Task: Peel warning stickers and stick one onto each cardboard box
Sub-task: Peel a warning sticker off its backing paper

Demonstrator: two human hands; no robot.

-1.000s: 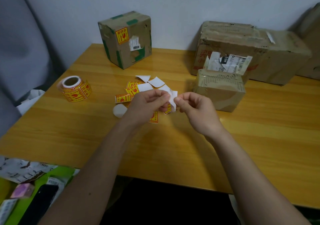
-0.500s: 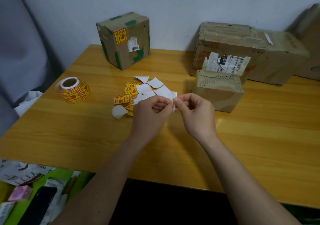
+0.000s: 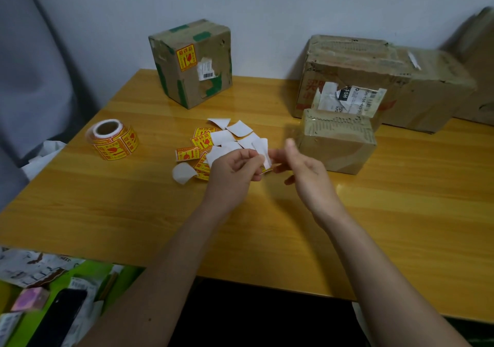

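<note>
Over the middle of the wooden table (image 3: 133, 213), my left hand (image 3: 234, 171) pinches a small white backing piece (image 3: 263, 150) with a yellow sticker edge (image 3: 266, 170) below it. My right hand (image 3: 303, 169) is just right of it, blurred, thumb raised and fingers spread loose. A small taped cardboard box (image 3: 339, 149) stands right behind my right hand. At the back left, another box (image 3: 211, 90) carries a yellow warning sticker (image 3: 186, 57). A large box (image 3: 347, 63) and a further box (image 3: 438, 87) stand at the back right. The sticker roll (image 3: 113, 141) lies left.
Loose yellow stickers (image 3: 201, 141) and white backing squares (image 3: 238, 128) lie in a pile beyond my left hand. Crumpled white paper (image 3: 42, 157) hangs off the table's left edge. Below the front left edge lie papers (image 3: 32, 266) and a dark phone (image 3: 58, 317).
My hands were pinched together on the sticker piece; now my right hand has drawn apart to the right with its fingers spread. My left hand still holds the piece.
</note>
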